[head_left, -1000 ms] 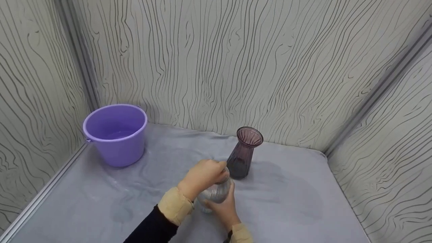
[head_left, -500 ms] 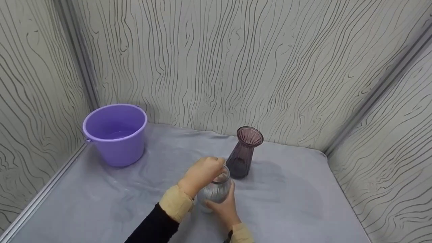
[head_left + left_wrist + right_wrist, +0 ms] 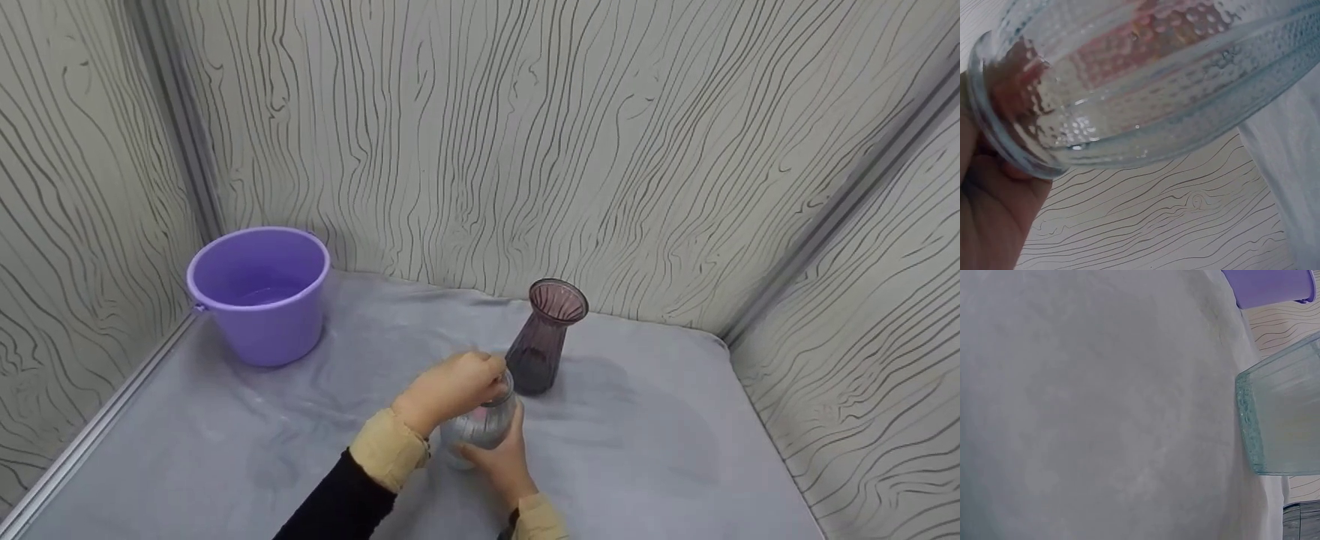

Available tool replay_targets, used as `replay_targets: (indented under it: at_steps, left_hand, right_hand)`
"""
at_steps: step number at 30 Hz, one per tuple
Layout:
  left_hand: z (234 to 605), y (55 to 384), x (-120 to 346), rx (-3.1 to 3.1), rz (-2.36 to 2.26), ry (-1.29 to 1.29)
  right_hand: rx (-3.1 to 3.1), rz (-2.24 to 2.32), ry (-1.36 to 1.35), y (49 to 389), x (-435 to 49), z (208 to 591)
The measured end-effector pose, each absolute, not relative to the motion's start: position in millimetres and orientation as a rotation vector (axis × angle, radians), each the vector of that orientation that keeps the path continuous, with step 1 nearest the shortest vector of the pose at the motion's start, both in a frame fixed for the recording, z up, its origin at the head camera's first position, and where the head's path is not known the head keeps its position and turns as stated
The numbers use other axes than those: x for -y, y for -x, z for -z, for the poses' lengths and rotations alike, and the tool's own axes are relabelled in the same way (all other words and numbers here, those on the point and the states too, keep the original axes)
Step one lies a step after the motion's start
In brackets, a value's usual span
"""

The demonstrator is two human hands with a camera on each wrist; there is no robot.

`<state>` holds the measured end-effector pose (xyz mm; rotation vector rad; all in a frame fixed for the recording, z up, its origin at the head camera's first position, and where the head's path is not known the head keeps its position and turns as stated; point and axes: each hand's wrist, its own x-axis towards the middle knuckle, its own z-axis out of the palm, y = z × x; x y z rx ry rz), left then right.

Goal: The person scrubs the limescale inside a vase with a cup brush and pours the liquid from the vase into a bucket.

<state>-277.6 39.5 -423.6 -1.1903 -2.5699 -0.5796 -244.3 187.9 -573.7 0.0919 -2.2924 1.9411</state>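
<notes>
Left hand covered more of the jar

Head view: it curled at the mouth, hiding more than 0.5 s earlier, so work probably centred there; whether it held anything, I couldn't tell. The right hand gripped the jar's side, near the vase (purple, upright).

Left wrist: reddish shapes blurred through glass.

Right wrist: the jar's base showed below the bucket.

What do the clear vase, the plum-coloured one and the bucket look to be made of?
Clear vase: likely glass, glossy; its pebbled, ribbed wall glints and lets shapes show through.
Plum-coloured vase: probably tinted glass, shiny, fluted and see-through, though plastic is possible.
Bucket: most likely plastic, smooth, with a soft sheen and even purple colour.
</notes>
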Motion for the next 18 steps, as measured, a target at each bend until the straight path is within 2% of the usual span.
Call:
replay_targets:
  at_steps: [18]
  left_hand:
    - [432.5, 274.0, -42.0, 2.476, 0.651, 1.181]
  right_hand:
    - [2.262, -1.977, -0.114, 245.6, -187.1, 577.0]
